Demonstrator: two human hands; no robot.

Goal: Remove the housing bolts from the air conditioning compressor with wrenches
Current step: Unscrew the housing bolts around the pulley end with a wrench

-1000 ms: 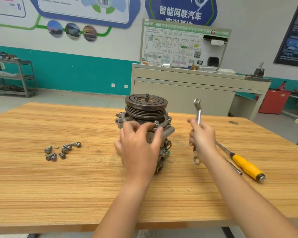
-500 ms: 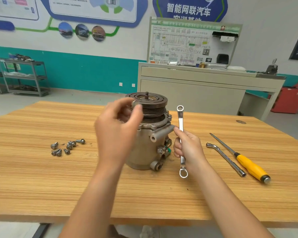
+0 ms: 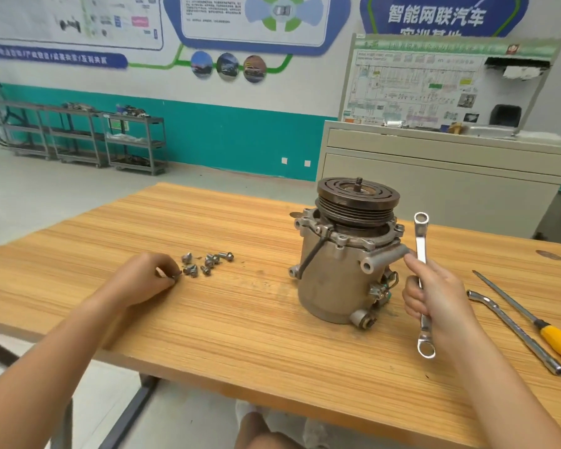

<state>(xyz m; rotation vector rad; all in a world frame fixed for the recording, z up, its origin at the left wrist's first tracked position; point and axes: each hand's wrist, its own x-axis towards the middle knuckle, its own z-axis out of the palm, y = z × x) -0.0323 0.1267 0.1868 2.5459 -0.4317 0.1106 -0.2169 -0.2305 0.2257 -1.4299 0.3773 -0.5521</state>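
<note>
The grey air conditioning compressor [image 3: 340, 270] stands upright on the wooden table [image 3: 240, 319], its dark pulley on top. My right hand [image 3: 434, 293] grips a double ring wrench [image 3: 422, 283] held upright just right of the compressor. My left hand [image 3: 146, 273] is far to the left, low over the table, its fingertips pinching a bolt [image 3: 172, 276] at the edge of a pile of several loose bolts [image 3: 204, 262].
A bent socket wrench [image 3: 512, 328] and a yellow-handled screwdriver [image 3: 538, 322] lie on the table at the right. Behind the table stand a beige cabinet [image 3: 434, 176] with a diagram board and metal shelf carts [image 3: 78, 137] by the wall.
My left hand left the compressor top and travelled left down to the bolt pile with a bolt. The right hand keeps the wrench upright beside the compressor. The camera turned left.
</note>
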